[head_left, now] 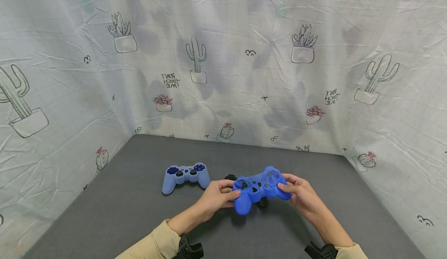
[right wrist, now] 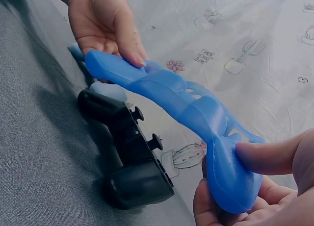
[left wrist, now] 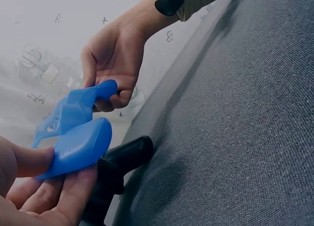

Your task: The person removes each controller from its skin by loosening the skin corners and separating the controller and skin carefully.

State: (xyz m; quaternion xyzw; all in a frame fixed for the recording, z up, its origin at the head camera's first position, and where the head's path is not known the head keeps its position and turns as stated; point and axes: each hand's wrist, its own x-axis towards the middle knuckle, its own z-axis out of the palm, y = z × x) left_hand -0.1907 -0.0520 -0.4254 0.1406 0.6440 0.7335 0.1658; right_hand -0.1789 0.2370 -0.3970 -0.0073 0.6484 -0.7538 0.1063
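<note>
Between both hands hangs a blue silicone controller cover, hollow with cut-out holes, raised above the table. My left hand pinches one grip end of it between thumb and fingers. The opposite grip end is pinched by my right hand. Underneath, a black game controller lies on the grey surface, its two thumbsticks showing in the right wrist view. From the head view the cover hides most of that controller. In the left wrist view the cover is seen edge-on, with the black controller just below.
A second controller in a light blue cover, with dark blue buttons and black sticks, lies left of the hands. The grey table is bounded by a pale curtain printed with cacti at the back and both sides.
</note>
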